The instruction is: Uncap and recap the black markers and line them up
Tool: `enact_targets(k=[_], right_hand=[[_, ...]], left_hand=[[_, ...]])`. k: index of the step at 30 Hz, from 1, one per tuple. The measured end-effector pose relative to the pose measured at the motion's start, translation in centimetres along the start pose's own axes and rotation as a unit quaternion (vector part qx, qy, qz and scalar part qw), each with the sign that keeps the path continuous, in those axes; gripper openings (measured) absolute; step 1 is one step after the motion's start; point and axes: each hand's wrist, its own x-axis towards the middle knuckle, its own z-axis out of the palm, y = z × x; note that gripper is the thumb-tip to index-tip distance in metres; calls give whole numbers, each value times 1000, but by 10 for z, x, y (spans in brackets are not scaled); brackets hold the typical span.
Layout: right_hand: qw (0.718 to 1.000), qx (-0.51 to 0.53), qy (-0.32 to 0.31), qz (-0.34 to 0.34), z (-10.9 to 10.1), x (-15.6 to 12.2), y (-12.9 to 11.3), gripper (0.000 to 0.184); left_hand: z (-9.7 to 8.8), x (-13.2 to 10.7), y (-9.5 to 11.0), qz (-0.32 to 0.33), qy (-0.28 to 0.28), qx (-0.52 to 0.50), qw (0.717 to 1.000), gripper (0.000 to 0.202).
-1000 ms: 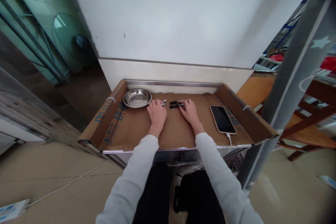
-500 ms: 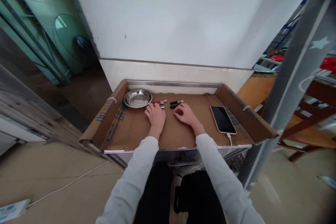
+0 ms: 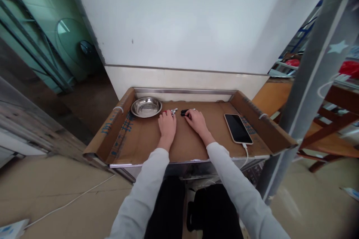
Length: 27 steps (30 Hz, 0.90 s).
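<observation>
The black pens [image 3: 184, 112], or what look like pens, lie on the cardboard just beyond the fingertips of the right hand [image 3: 196, 120], partly covered by them. That hand's thumb and fingers come close together at the pens; whether they pinch 1 or merely touch, I cannot tell. The red and silver pens [image 3: 174, 111] stick out from under the fingertips of the left hand [image 3: 167, 122], whose fingers curl down over them; its grip is hidden too.

The likeliest trouble is rolling: the pens look round and slim, so a push off-centre from either hand could send 1 away. With only a short gap between the 2 hands, the 2 groups could mix if a finger sweeps sideways. The steel bowl [image 3: 146, 107] sits just left of the left hand, beyond its fingertips, and a careless knuckle could nudge it.

Well to the right of the right hand, the phone [image 3: 238, 129] trails a white cable [image 3: 246, 153] over the near edge of the cardboard [image 3: 190, 145]; a sleeve catching it could drag the phone.
</observation>
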Motion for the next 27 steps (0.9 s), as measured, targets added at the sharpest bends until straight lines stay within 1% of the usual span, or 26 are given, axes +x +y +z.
enact_targets(k=[2, 3, 4, 6, 8, 10, 12, 14, 15, 17, 18, 19, 20, 23, 25, 27], right_hand=[[997, 79, 18, 15, -1, -1, -1, 19], [991, 131, 31, 22, -2, -1, -2, 22], [981, 187, 46, 30, -3, -1, -3, 26], [949, 303, 69, 62, -4, -2, -5, 31], [901, 413, 61, 114, -5, -1, -6, 35], [842, 514, 25, 165, -6, -1, -7, 34], [777, 598, -22, 197, -9, -1, -7, 30], [713, 660, -70, 224, -12, -1, -7, 23], [684, 683, -96, 237, -13, -2, -7, 20], [639, 712, -145, 253, -14, -3, -8, 13], [624, 720, -162, 256, -14, -3, -9, 11], [616, 725, -172, 256, -14, -4, -10, 10], [613, 726, -175, 257, -13, -4, -10, 8], [618, 720, -167, 269, -11, -4, -9, 7], [613, 722, -166, 275, -9, -4, -7, 11], [600, 733, -166, 273, -8, -3, -5, 13]], left_hand=[[-3, 1, 1, -1, -14, -47, 999, 24], [-3, 1, 2, 6, -20, -74, 997, 26], [-4, 1, 2, 22, -25, -100, 994, 27], [-2, 1, 3, 80, -33, -149, 985, 26], [2, 2, 4, 149, -39, -202, 967, 23], [8, 3, 4, 186, -24, -265, 946, 20], [13, 5, 5, 184, 27, -326, 927, 24], [16, 7, 6, 158, 85, -371, 911, 30], [16, 7, 6, 148, 104, -385, 905, 31], [15, 7, 6, 144, 115, -397, 899, 30], [13, 7, 6, 152, 110, -398, 898, 29], [12, 6, 6, 167, 99, -394, 898, 27], [10, 5, 7, 187, 84, -388, 899, 26], [6, 4, 8, 253, 39, -366, 895, 28], [4, 4, 9, 277, 33, -356, 892, 30], [2, 3, 10, 272, 44, -358, 892, 31]])
